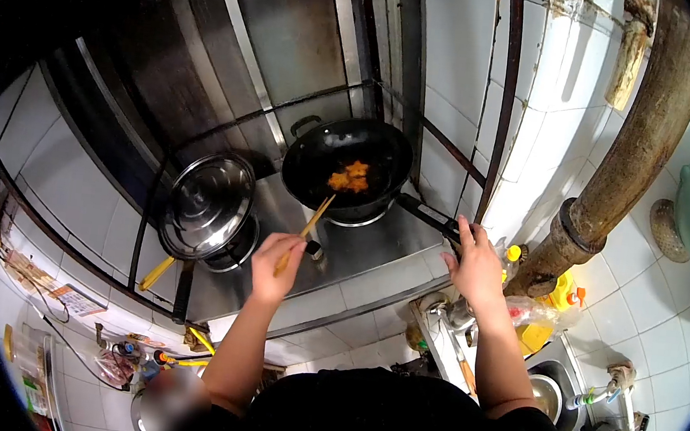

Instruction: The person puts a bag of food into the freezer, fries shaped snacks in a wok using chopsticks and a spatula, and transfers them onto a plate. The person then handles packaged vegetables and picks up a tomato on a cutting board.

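My left hand (276, 265) is closed around a pair of wooden chopsticks (318, 213), their tips reaching down to the near edge of the food. Orange-golden pieces of food (350, 177) lie together at the bottom of a black wok (304, 168) on the right burner. At the end of the wok's long black handle (428, 213), my right hand (477, 266) has its fingers on the grip, thumb on the near side. Part of that grip is hidden by the fingers.
A lidded pan (209, 206) sits on the left burner of the steel stove (387, 249). Metal rails (436, 133) frame the stove. A thick pipe (615, 175), a yellow-capped bottle (512, 258) and a sink (574, 379) are on the right.
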`<state>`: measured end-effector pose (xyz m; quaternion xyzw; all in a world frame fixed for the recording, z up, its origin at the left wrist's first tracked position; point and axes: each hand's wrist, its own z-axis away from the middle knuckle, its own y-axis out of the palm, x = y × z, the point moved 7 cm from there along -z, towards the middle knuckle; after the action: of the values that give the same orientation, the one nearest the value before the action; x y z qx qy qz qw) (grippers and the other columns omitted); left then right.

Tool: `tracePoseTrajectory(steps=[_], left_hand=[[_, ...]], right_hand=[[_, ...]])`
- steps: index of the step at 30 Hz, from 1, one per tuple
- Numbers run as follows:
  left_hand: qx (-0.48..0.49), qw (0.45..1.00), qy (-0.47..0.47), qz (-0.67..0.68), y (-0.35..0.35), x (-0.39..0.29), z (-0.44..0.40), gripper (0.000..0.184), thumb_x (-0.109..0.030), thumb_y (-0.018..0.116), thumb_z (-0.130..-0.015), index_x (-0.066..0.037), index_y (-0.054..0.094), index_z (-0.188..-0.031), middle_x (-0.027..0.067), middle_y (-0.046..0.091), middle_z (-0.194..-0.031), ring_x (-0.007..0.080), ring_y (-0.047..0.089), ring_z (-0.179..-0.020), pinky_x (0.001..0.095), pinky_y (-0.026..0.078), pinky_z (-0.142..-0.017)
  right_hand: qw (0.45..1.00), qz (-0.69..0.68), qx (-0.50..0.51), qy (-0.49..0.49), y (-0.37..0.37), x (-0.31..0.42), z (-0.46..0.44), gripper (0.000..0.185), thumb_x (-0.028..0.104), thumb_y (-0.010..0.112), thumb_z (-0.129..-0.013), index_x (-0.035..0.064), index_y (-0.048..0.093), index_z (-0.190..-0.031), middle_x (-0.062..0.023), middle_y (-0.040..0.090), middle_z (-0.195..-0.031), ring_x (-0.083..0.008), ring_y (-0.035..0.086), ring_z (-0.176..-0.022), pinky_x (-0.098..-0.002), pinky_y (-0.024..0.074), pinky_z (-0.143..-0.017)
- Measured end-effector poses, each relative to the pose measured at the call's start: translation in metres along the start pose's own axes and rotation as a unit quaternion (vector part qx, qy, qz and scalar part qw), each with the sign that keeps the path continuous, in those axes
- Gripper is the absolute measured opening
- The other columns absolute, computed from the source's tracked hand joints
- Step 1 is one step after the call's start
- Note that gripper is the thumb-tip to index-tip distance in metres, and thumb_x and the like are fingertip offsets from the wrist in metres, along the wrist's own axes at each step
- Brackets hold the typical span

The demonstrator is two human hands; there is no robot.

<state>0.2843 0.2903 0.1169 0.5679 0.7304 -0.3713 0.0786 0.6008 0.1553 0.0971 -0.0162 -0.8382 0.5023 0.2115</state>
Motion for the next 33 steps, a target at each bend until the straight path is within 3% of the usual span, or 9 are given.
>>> tracePoseTrajectory(steps=[2,8,12,13,20,23,26,29,33], left_hand=[[-0.04,0.998,-0.031,0.025,-0.006,0.001,-0.014,0.008,0.0,0.069,-0.082,0.005,0.068,-0.088,0.0128,0.065,-0.082,0.0221,0.065,-0.073,0.0272,0.049,-0.068],[-0.012,0.996,-0.086,0.011,0.013,0.021,-0.06,0.011,-0.006,0.065,-0.088,0.004,0.067,-0.091,0.0125,0.064,-0.081,0.0193,0.064,-0.073,0.0261,0.048,-0.066],[0.005,0.985,-0.138,0.106,0.053,0.051,-0.087,0.013,-0.01,0.063,-0.09,0.002,0.067,-0.092,0.0118,0.063,-0.082,0.0209,0.065,-0.074,0.0291,0.049,-0.068],[0.007,0.993,-0.098,0.072,0.061,0.053,-0.094,0.013,-0.01,0.063,-0.09,0.002,0.067,-0.091,0.0119,0.062,-0.082,0.0214,0.065,-0.073,0.0288,0.05,-0.068],[0.038,0.994,-0.1,0.006,0.115,0.067,-0.114,0.015,-0.013,0.067,-0.087,0.002,0.067,-0.086,0.0143,0.063,-0.082,0.0293,0.064,-0.074,0.0325,0.049,-0.069],[0.069,0.991,-0.112,-0.028,0.125,0.075,-0.119,0.021,-0.019,0.065,-0.092,0.002,0.067,-0.09,0.0078,0.061,-0.08,0.0177,0.063,-0.072,0.0284,0.049,-0.067],[0.092,0.989,-0.098,-0.06,0.123,0.065,-0.129,0.022,-0.02,0.066,-0.091,0.002,0.067,-0.088,0.0077,0.062,-0.08,0.017,0.064,-0.07,0.0278,0.05,-0.065],[0.067,0.983,-0.169,0.025,0.125,0.093,-0.131,0.024,-0.021,0.065,-0.092,0.002,0.068,-0.086,0.0087,0.064,-0.083,0.0156,0.064,-0.068,0.0269,0.051,-0.063],[0.077,0.99,-0.115,-0.02,0.129,0.087,-0.128,0.028,-0.023,0.065,-0.093,0.004,0.067,-0.088,0.0066,0.064,-0.084,0.0133,0.065,-0.068,0.0265,0.052,-0.062]], right_hand=[[0.999,-0.002,-0.023,-0.028,0.001,-0.003,-0.006,0.069,0.022,0.073,-0.078,0.0051,0.043,-0.137,-0.0227,0.052,-0.122,-0.0389,0.056,-0.107,-0.0432,0.0488,-0.09],[0.995,-0.034,-0.043,-0.085,0.007,0.0,-0.032,0.061,0.029,0.074,-0.078,0.0039,0.053,-0.129,-0.0206,0.057,-0.115,-0.0367,0.056,-0.104,-0.0417,0.0476,-0.09],[0.995,-0.048,0.001,-0.086,0.013,0.006,-0.043,0.055,0.031,0.072,-0.08,0.0081,0.056,-0.127,-0.0161,0.062,-0.107,-0.0348,0.063,-0.091,-0.0401,0.0523,-0.079],[0.994,-0.03,-0.013,-0.108,0.014,0.008,-0.044,0.05,0.035,0.069,-0.082,0.0113,0.059,-0.125,-0.0131,0.064,-0.095,-0.0337,0.065,-0.079,-0.0403,0.0535,-0.07],[0.993,0.016,0.075,-0.095,0.028,0.001,-0.053,0.045,0.034,0.067,-0.083,0.0132,0.062,-0.122,-0.011,0.064,-0.09,-0.0301,0.067,-0.073,-0.0392,0.0548,-0.062],[0.992,0.021,0.086,-0.087,0.028,0.002,-0.053,0.043,0.033,0.067,-0.083,0.0134,0.062,-0.121,-0.0105,0.065,-0.089,-0.0304,0.067,-0.073,-0.0398,0.0543,-0.062],[0.993,0.01,0.073,-0.09,0.028,0.001,-0.052,0.043,0.033,0.067,-0.083,0.0139,0.062,-0.121,-0.0089,0.065,-0.088,-0.0312,0.066,-0.071,-0.0407,0.0535,-0.063],[0.993,0.007,0.075,-0.096,0.028,-0.001,-0.053,0.043,0.034,0.066,-0.084,0.0143,0.061,-0.123,-0.0089,0.066,-0.091,-0.0309,0.066,-0.073,-0.0411,0.0537,-0.064],[0.992,0.006,0.089,-0.092,0.028,0.001,-0.053,0.045,0.033,0.066,-0.084,0.0139,0.06,-0.124,-0.0109,0.065,-0.092,-0.031,0.067,-0.075,-0.0412,0.0543,-0.064]])
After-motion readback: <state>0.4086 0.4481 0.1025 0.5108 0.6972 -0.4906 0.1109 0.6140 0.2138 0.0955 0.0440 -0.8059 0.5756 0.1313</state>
